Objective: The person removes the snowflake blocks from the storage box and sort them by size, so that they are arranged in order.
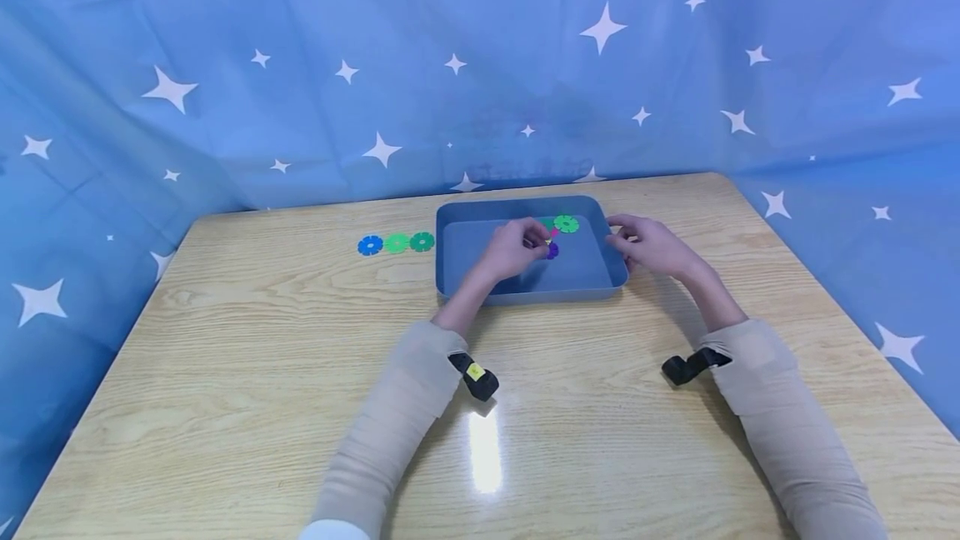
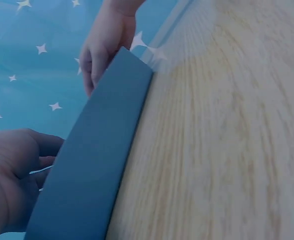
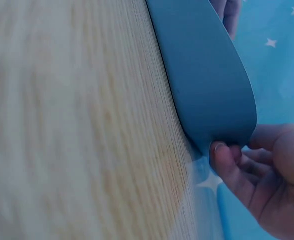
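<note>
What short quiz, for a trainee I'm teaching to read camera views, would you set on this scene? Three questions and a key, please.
1. Multiple choice: what holds the right end of the tray?
A) The left hand
B) The right hand
C) A clamp

2. True or false: the left hand is over bare table, clear of the tray.

3. Fill in: in the head view, the row left of the tray runs blue disc, light green disc, then ____ disc.

Key:
1. B, the right hand.
2. False; the left hand is over the tray's inside.
3. Dark green.
</note>
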A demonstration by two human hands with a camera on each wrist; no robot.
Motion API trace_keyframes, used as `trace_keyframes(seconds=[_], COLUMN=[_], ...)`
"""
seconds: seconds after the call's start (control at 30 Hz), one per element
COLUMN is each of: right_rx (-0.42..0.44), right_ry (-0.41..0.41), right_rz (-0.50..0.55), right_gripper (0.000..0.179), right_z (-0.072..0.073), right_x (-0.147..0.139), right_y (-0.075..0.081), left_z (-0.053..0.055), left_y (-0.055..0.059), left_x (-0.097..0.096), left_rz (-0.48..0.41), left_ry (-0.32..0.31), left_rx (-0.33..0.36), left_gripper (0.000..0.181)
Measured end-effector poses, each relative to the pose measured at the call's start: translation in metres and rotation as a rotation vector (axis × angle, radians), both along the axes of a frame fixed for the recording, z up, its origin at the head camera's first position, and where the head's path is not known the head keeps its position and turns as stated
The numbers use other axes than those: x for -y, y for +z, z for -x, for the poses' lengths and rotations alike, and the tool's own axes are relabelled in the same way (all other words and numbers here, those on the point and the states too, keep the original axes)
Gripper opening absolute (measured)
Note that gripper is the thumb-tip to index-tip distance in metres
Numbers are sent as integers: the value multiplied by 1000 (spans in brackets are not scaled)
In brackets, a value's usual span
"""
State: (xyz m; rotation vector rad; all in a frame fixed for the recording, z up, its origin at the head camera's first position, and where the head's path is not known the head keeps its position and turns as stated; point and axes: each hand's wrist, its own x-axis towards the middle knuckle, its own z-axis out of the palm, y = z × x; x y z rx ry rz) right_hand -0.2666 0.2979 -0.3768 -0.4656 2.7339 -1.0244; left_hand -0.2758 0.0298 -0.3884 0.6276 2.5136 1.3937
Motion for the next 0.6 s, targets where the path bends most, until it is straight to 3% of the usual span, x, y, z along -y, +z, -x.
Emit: trace_keyframes(seconds=[0.6], right_rx=[6], right_ry=[1], right_rz=[2], right_gripper=[52], right_z=[1], right_x=[0], right_y=[-1], left_z=[2], left_y=[-6], left_x=[-6], left_rz=[113], left_ry=[66], left_rx=[-26], left_gripper=[23])
